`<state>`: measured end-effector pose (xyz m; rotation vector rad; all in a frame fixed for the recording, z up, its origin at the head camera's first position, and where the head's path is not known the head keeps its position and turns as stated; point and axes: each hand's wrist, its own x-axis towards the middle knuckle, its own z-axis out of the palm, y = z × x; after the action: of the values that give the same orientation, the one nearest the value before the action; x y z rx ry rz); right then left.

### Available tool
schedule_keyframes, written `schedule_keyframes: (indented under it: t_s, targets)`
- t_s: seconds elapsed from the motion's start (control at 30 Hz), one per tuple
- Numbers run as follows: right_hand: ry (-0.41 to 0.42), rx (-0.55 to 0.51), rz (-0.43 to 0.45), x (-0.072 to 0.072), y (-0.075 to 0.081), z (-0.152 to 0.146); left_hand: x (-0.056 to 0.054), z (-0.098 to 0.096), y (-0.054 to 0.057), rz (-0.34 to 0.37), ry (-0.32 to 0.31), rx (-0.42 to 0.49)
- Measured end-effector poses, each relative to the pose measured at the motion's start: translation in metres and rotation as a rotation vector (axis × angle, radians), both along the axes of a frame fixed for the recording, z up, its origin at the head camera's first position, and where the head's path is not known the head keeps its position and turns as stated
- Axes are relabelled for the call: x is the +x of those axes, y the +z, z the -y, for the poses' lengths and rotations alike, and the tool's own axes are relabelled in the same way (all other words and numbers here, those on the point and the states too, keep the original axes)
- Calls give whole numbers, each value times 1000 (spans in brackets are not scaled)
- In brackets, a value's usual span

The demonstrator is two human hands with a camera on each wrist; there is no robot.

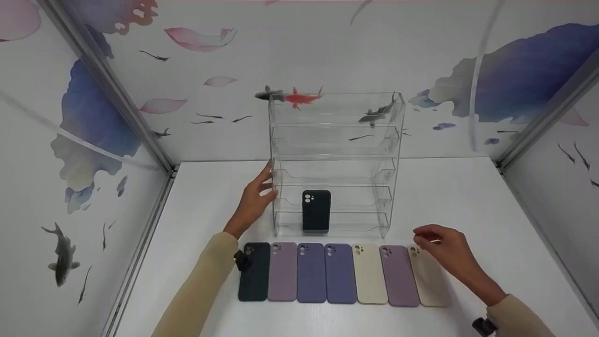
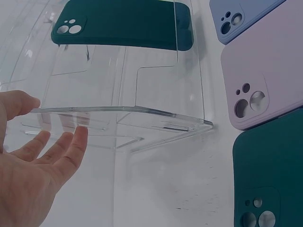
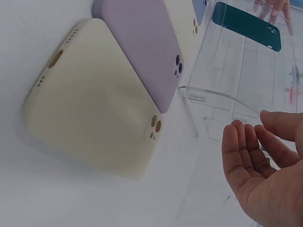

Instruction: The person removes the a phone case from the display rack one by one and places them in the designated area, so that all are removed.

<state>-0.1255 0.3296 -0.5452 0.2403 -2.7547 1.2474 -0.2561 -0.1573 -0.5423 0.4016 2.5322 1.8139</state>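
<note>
My left hand (image 1: 252,206) is at the left side of a clear acrylic tiered rack (image 1: 334,178), fingers extended along its side panel and thumb by the edge. A dark green phone case (image 1: 316,210) stands in the rack's lowest tier, its camera cutouts at the top. My right hand (image 1: 447,245) hovers over the top end of the rightmost cream phone case (image 3: 94,99), fingers loosely bent and holding nothing. Beside that cream case lies a mauve phone case (image 3: 142,47).
In front of the rack, a row of phone cases lies on the white table (image 1: 468,196): another dark green case (image 1: 254,274), a light purple case (image 1: 282,271), two blue-violet cases (image 1: 311,274) and another cream case (image 1: 370,276). Painted panels (image 1: 210,121) enclose the back and sides.
</note>
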Motion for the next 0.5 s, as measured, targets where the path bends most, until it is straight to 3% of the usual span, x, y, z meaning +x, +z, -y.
schedule_keyframes:
  t_s: [0.5]
  targets:
    - [96,-66,-29,-23,12,37,1,0,0,13,16,-8]
